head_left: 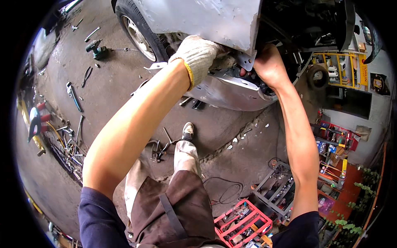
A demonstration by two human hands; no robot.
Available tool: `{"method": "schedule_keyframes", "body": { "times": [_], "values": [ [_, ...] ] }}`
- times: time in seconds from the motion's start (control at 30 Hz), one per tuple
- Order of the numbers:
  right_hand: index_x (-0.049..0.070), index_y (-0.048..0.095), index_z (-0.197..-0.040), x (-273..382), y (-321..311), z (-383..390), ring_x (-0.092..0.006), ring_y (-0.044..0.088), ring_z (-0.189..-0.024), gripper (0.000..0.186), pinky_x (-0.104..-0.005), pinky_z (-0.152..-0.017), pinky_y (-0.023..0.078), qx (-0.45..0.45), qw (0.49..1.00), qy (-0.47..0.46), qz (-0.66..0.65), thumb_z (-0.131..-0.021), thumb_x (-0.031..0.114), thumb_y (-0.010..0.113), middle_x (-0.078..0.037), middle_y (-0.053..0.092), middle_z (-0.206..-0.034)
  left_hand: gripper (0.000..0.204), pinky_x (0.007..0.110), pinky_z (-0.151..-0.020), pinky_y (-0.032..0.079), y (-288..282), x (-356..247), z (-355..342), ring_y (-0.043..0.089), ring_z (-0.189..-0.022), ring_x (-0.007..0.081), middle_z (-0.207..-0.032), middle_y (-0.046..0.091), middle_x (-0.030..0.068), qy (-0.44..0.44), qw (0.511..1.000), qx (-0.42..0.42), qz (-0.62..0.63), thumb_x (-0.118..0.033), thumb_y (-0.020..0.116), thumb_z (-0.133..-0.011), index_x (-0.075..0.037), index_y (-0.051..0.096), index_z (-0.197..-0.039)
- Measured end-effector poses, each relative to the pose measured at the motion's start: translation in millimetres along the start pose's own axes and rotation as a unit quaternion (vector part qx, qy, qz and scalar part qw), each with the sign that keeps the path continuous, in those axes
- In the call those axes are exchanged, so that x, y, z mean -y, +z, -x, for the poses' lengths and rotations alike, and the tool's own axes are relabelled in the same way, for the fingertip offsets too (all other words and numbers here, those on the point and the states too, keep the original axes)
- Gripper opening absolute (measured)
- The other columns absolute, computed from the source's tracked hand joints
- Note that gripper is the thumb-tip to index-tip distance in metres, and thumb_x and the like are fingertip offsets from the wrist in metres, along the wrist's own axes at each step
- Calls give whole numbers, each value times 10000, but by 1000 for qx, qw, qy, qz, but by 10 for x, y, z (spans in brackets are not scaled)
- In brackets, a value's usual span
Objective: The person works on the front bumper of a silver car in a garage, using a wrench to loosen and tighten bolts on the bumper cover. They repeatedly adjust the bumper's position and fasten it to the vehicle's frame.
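My left hand (pixel 196 56), in a knitted glove with a yellow cuff, reaches under the lower edge of a silver car panel (pixel 213 16), its curled fingertips hidden among the parts there. A metal bracket (pixel 247 61) with holes hangs at the panel's corner. Just right of it my bare right hand (pixel 271 66) is closed, its fingers mostly hidden behind the bracket. Below both hands lies the silver, curved lower bodywork (pixel 231 97), with a white strip along its top. I cannot make out what either hand grips.
A wheel (pixel 136 31) stands at upper left. A drill (pixel 98 51), pliers (pixel 86 76), a pipe wrench (pixel 73 97) and several tools lie on the floor. A red tool tray (pixel 244 223) and grey tray (pixel 275 190) sit low right. A tire (pixel 317 76) and tool racks line the right.
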State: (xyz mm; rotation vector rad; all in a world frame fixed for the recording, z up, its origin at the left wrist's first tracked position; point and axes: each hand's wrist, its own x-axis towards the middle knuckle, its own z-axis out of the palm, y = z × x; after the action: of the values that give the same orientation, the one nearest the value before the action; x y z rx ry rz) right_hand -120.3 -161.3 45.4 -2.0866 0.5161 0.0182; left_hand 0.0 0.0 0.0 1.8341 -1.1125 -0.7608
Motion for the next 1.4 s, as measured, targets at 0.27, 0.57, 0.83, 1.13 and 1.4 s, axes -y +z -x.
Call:
{"method": "schedule_keyframes", "body": {
  "times": [0.27,0.57,0.83,1.13,1.4],
  "values": [
    [-79,659,-924,-23,-11,53,-170,641,-571,113,-303,-510,499,-6,998,-39,-45,-862,-25,582,-125,681,-730,230,386,-777,518,77,75,-44,626,-925,360,-985,684,155,154,958,-41,-237,-231,642,-895,-101,684,-1081],
    [-48,685,-1004,-132,-82,146,-205,678,-734,264,-339,-688,526,-6,1000,9,-23,-824,-64,493,-187,711,-844,169,370,-724,525,100,-51,25,670,-828,271,-901,698,97,162,962,-81,-202,-245,646,-905,-94,693,-964],
    [-2,712,-961,-186,-11,183,-375,679,-853,237,-397,-761,518,-95,994,-47,-32,-774,42,573,-251,671,-887,193,272,-708,542,102,-224,6,663,-842,161,-925,698,93,-185,926,-3,329,-29,637,-884,-2,665,-1074],
    [-20,691,-1030,-110,-73,219,-286,702,-772,280,-355,-717,526,-65,997,-32,8,-790,-47,550,-215,694,-844,112,258,-579,521,177,-263,-46,651,-686,147,-808,669,76,-204,916,-24,344,-86,588,-920,10,642,-934],
    [-16,683,-1012,-118,-66,234,-386,663,-882,259,-395,-778,515,-85,995,-50,8,-789,-9,553,-244,670,-919,69,208,-516,361,169,-392,-76,483,-648,96,-799,554,34,-299,861,-33,410,-80,532,-988,-21,569,-988]
  ]
}}
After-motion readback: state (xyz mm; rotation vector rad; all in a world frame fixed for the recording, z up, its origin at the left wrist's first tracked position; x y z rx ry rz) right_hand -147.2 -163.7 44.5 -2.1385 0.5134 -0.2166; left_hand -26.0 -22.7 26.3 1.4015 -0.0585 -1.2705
